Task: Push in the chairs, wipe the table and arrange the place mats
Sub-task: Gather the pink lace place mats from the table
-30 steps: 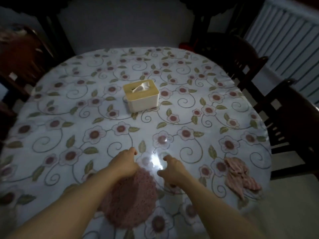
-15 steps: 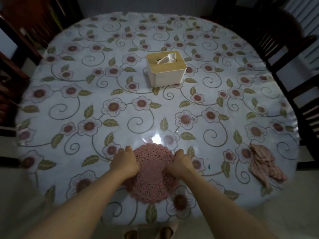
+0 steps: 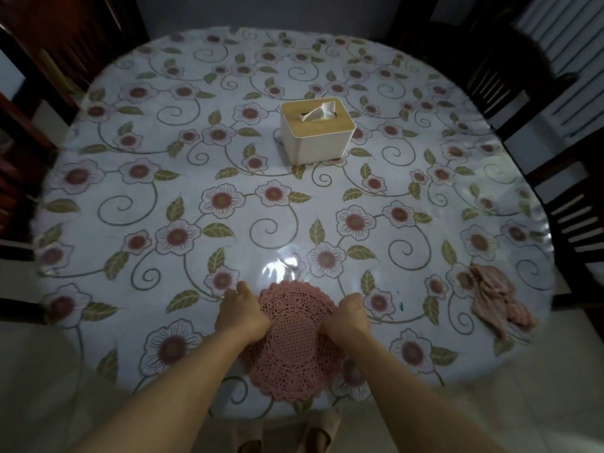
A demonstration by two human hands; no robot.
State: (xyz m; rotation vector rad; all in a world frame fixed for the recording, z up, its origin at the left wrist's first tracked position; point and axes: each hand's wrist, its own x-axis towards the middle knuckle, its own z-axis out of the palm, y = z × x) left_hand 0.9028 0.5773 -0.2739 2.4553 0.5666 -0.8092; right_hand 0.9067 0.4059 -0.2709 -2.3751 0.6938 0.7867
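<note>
A round pink lace place mat (image 3: 294,344) lies flat near the front edge of the table (image 3: 130,197), which wears a flowered plastic cloth. My left hand (image 3: 242,313) rests on the mat's left rim with curled fingers pinching the edge. My right hand (image 3: 346,317) does the same on the right rim. A crumpled pink wiping cloth (image 3: 496,302) lies on the table at the front right, away from both hands.
A cream tissue box (image 3: 317,132) with a wooden lid stands near the table's middle. Dark wooden chairs stand at the right (image 3: 575,204), back right (image 3: 503,70) and left (image 3: 19,132). My slippered feet (image 3: 284,433) show below the front edge.
The mat has come out flat between my hands near the front edge, where it was bunched under my left arm. The view has tilted down and pulled back.
</note>
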